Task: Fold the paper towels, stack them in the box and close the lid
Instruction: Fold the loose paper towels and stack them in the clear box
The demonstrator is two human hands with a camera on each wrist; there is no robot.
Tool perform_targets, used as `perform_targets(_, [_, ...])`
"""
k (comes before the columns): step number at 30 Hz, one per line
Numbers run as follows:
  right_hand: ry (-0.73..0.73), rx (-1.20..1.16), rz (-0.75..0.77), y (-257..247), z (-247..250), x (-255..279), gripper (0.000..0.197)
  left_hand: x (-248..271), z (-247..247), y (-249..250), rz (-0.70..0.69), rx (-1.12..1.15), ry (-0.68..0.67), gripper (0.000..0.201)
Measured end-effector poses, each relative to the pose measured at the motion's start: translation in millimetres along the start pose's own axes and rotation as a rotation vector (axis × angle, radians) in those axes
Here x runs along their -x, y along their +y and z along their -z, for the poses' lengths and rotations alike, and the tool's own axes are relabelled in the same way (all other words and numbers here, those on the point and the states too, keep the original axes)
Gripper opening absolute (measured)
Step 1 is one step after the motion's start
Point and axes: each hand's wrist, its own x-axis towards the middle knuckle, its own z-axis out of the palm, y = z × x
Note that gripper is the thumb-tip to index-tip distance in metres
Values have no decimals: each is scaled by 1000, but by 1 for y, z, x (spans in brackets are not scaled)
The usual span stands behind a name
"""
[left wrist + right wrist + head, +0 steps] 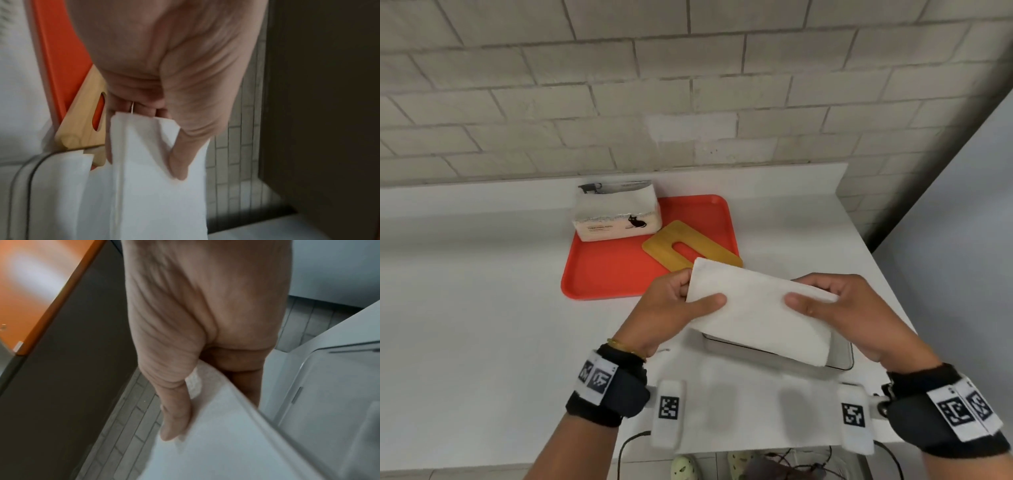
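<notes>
We're holding a folded paper towel just above the open box w/ both hands: left hand pinching its left end, right hand pinching the right. Wooden lid is lying on the red tray behind.

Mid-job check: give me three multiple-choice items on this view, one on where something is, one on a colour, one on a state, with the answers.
1. Where does the wooden lid lie?
A on the tray
B on the box
C on the floor

2. What colour is the tray?
A blue
B red-orange
C green

3. How is the folded paper towel held?
A lying free
B by one hand
C by both hands

Answers:
1 A, the lid rests on the tray's right part.
2 B, plainly red-orange.
3 C, left hand and right hand each pinch an end above the open box.
</notes>
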Motion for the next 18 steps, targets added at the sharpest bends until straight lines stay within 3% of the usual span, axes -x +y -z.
perform_targets(6, [65, 183, -123, 51, 28, -28, 17, -44, -36, -26, -39, -543, 231, 25])
perform_targets(18, [45, 790, -134, 86, 21, -63, 31, -61, -66, -48, 32, -1139, 407, 59])
